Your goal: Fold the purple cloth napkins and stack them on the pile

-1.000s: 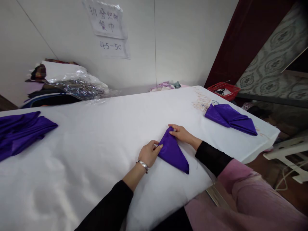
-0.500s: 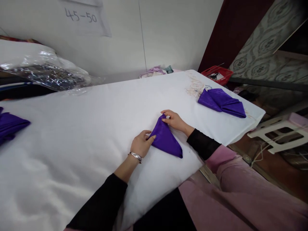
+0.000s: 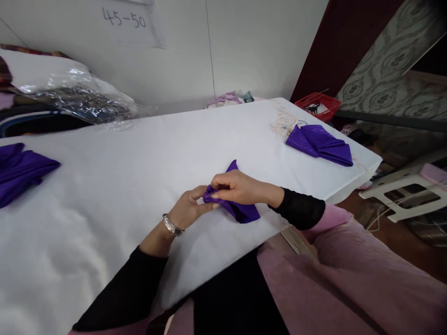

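Observation:
Near the table's front edge lies a small piece of purple fabric [image 3: 244,213], bunched at its left end and with one pointed tip standing out beyond my hands. My left hand [image 3: 190,204] pinches the bunched end between thumb and fingers; a silver bracelet circles that wrist. Reaching over the middle of the cloth, my right hand [image 3: 239,187] is closed on the same end, close to the left fingertips. Its fingers hide part of the fabric. A folded purple fabric stack [image 3: 321,144] rests to the right, and more purple cloth [image 3: 24,170] lies at the far left.
A white cloth [image 3: 146,153] covers the table. Clear plastic-wrapped goods [image 3: 87,100] sit at the back left. Beyond the far right corner is a red basket [image 3: 317,106]. A white stool [image 3: 405,197] stands right of the table. A paper sign [image 3: 131,23] hangs on the wall.
My right hand has moved left from the fabric's upper corner to its left end, beside my left hand. The flat triangle is now bunched there. My view has shifted slightly.

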A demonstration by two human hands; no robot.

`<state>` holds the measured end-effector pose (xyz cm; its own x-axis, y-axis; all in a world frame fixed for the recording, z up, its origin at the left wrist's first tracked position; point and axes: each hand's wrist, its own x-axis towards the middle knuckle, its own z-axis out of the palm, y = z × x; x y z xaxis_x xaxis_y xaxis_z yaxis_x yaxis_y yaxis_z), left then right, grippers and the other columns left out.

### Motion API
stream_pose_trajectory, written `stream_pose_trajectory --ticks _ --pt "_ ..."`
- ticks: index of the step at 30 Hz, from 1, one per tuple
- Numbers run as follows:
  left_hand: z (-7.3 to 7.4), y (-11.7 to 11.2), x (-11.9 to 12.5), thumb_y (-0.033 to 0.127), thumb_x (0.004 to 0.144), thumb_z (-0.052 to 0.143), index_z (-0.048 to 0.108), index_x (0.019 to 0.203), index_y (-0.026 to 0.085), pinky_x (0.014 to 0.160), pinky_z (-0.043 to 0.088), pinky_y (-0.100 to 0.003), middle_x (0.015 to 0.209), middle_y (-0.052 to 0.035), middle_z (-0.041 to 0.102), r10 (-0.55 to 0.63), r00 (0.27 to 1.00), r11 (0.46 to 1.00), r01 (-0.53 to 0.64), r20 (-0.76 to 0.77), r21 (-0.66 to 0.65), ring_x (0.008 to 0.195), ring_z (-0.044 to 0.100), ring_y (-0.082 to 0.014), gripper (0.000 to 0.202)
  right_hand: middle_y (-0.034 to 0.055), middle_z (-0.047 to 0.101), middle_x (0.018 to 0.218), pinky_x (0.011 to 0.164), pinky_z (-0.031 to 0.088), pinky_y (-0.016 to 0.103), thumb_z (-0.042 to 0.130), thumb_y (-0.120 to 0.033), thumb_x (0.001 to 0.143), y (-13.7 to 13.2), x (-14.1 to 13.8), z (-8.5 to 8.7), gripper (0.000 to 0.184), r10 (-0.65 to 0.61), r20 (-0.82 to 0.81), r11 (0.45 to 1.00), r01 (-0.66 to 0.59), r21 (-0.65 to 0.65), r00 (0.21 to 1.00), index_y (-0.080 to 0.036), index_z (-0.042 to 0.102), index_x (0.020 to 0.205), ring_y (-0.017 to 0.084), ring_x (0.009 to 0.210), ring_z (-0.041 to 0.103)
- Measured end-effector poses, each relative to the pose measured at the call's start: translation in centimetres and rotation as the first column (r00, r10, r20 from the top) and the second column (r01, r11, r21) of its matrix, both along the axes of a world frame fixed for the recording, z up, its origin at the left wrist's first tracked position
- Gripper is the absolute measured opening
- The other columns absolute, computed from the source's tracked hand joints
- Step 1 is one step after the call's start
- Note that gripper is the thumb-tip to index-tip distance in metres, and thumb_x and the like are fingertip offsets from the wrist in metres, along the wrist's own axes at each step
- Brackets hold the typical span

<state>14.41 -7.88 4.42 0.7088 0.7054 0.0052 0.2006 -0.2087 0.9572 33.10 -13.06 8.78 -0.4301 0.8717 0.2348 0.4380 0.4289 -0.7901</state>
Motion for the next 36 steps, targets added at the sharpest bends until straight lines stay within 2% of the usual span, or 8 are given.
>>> stream_pose_trajectory --ticks 3,7,10,13,19,23,28,36 --pt "-0.8 -0.7 -1.6 0.031 0.062 0.074 0.071 0.076 0.025 0.086 0.049 -0.035 0.087 -0.0024 0.071 0.029 0.999 0.995 -0.031 0.026 0.09 0.088 0.062 -0.0211 0.015 0.0011 0.065 0.086 0.071 0.045 0.026 0.055 -0.028 0.084 -1.3 0.6 -0.9 0.018 0.017 -0.058 0.995 -0.022 -0.093 0.998 -0.017 0.062 0.098 0.013 0.077 0.058" --pt "-2.6 -1.0 -3.9 0.027 0.068 0.07 0.072 0.08 0.026 0.096 0.045 -0.04 0.092 -0.0051 0.072 -0.021 0.998 0.979 0.01 0.051 0.203 0.103 0.059 -0.023 0.013 0.0051 0.067 0.093 0.081 0.048 0.035 0.048 -0.023 0.086 -4.8 3.5 -3.6 0.022 -0.185 -0.034 0.982 0.183 -0.038 0.982 -0.019 0.063 0.101 0.017 0.087 0.061" --pt "-4.1 -1.0 -5.0 0.026 0.071 0.067 0.07 0.082 0.026 0.096 0.046 -0.041 0.095 -0.004 0.072 -0.037 0.997 0.975 0.023 0.061 0.223 0.104 0.059 -0.022 0.011 0.0078 0.066 0.104 0.092 0.045 0.041 0.045 -0.013 0.084 -7.6 5.3 -6.0 0.029 -0.085 0.078 0.986 0.073 0.153 0.993 -0.02 0.063 0.104 0.019 0.104 0.057" --pt "-4.9 -1.1 -5.3 0.027 0.071 0.066 0.069 0.083 0.025 0.098 0.045 -0.04 0.097 -0.0021 0.072 -0.009 0.998 0.978 -0.004 0.057 0.209 0.106 0.058 -0.0209 0.012 0.0119 0.06 0.12 0.1 0.04 0.045 0.049 -0.014 0.083 -9.4 5.8 -7.7 0.04 -0.04 0.222 0.978 -0.007 0.207 0.974 -0.018 0.055 0.122 0.022 0.119 0.048" --pt "-4.2 -1.8 -4.8 0.032 0.071 0.068 0.071 0.085 0.025 0.099 0.044 -0.036 0.102 -0.0015 0.07 0.117 0.993 0.99 -0.114 -0.033 0.079 0.104 0.06 -0.0207 0.017 0.0134 0.055 0.127 0.103 0.037 0.045 0.057 -0.032 0.086 -10.2 5.0 -9.0 0.043 -0.122 0.319 0.975 0.054 0.214 0.94 -0.017 0.051 0.126 0.023 0.122 0.046" --pt "-3.8 -2.0 -4.5 0.042 0.066 0.07 0.071 0.086 0.023 0.082 0.051 -0.034 0.088 -0.0006 0.072 0.242 0.962 0.969 -0.247 -0.127 -0.028 0.087 0.065 -0.0215 0.028 0.0127 0.054 0.126 0.101 0.039 0.044 0.056 -0.032 0.088 -10.3 4.6 -9.1 0.041 -0.178 0.311 0.971 0.115 0.211 0.933 -0.018 0.051 0.126 0.023 0.12 0.046" --pt "-3.4 -1.9 -4.2 0.045 0.065 0.07 0.072 0.083 0.019 0.07 0.05 -0.03 0.076 0.0004 0.071 0.306 0.93 0.948 -0.318 -0.205 -0.028 0.076 0.063 -0.0206 0.031 0.0121 0.055 0.12 0.096 0.043 0.044 0.057 -0.03 0.087 -10.4 4.0 -8.9 0.038 -0.24 0.283 0.964 0.195 0.179 0.929 -0.018 0.052 0.123 0.023 0.114 0.048" --pt "-2.4 -1.6 -3.5 0.044 0.065 0.07 0.072 0.076 0.016 0.057 0.045 -0.026 0.065 -0.0005 0.068 0.282 0.94 0.949 -0.303 -0.19 -0.086 0.065 0.058 -0.0181 0.031 0.0115 0.059 0.097 0.08 0.048 0.038 0.049 -0.019 0.09 -11.2 2.1 -10.1 0.018 -0.537 0.335 0.832 0.421 0.361 0.774 -0.014 0.065 0.097 0.022 0.091 0.051"
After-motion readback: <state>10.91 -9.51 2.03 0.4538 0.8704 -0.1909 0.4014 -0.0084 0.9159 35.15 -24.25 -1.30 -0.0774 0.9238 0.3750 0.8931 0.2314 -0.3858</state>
